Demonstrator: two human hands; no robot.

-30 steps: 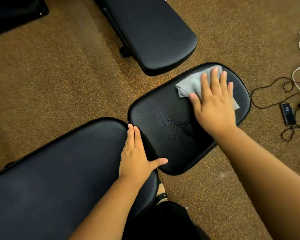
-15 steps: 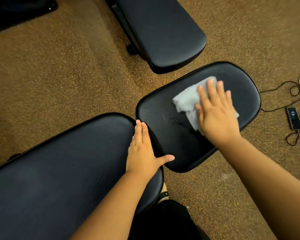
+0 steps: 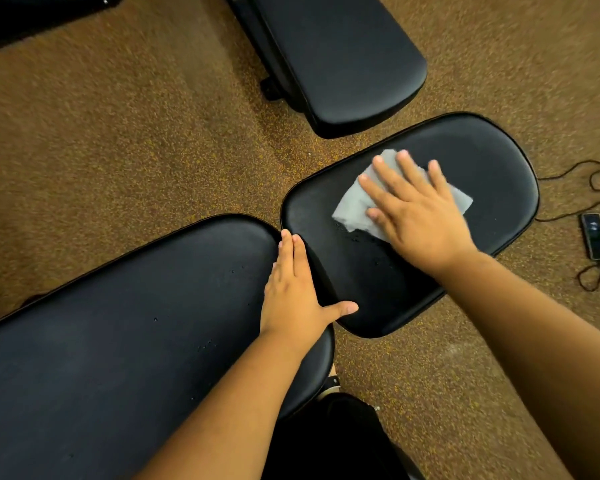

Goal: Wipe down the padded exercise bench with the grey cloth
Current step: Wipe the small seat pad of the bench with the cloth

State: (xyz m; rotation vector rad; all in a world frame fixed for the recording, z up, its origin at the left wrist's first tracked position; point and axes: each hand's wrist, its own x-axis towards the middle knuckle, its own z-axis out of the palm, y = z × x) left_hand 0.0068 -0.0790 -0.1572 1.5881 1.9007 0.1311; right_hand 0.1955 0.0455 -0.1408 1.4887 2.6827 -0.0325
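Observation:
The black padded bench has a short seat pad (image 3: pixel 492 161) at centre right and a long back pad (image 3: pixel 118 323) at lower left. The grey cloth (image 3: pixel 352 206) lies crumpled on the seat pad. My right hand (image 3: pixel 416 216) presses flat on the cloth with fingers spread and straight. A few water droplets dot the pad just below the cloth. My left hand (image 3: pixel 291 289) rests flat on the end of the long pad, thumb reaching onto the seat pad's edge.
Another black padded bench (image 3: pixel 343 57) stands at the top centre on the brown speckled carpet. A small dark device (image 3: pixel 594 235) with tangled black cables lies on the floor at the right edge. A dark object fills the top left corner.
My right hand has slid the cloth from the far end of the seat pad toward its middle, over the wet patch. Fewer droplets show. My left hand stays in place.

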